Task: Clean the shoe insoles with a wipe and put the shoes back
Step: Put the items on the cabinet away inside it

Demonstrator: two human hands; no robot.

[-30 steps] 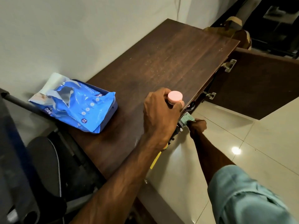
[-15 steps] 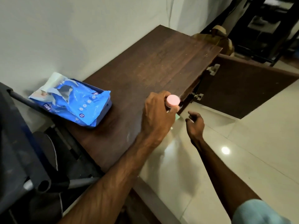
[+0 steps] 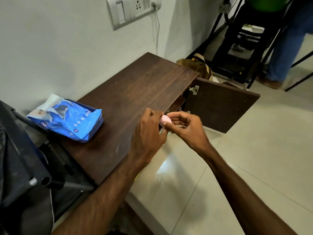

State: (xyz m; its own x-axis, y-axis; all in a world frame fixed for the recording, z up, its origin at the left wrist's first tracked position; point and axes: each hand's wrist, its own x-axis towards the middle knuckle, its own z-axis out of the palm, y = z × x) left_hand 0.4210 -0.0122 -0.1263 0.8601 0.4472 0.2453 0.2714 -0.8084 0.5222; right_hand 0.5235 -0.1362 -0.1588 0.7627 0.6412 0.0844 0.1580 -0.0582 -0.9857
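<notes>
Moved: right hand (image 3: 184,128) risen, fingertips pinching round pink plastic cap (image 3: 165,120).
Left hand (image 3: 149,131): fingers curled round hidden capped container.
Blue plastic wipes packet (image 3: 67,119): we read "mee".

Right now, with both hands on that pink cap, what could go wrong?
The right hand only pinches the pink cap at the cabinet top's edge, so it could drop to the floor. The left hand grips the hidden container beneath; it might spill once opened. The open cabinet door juts out, easy to bump.
</notes>
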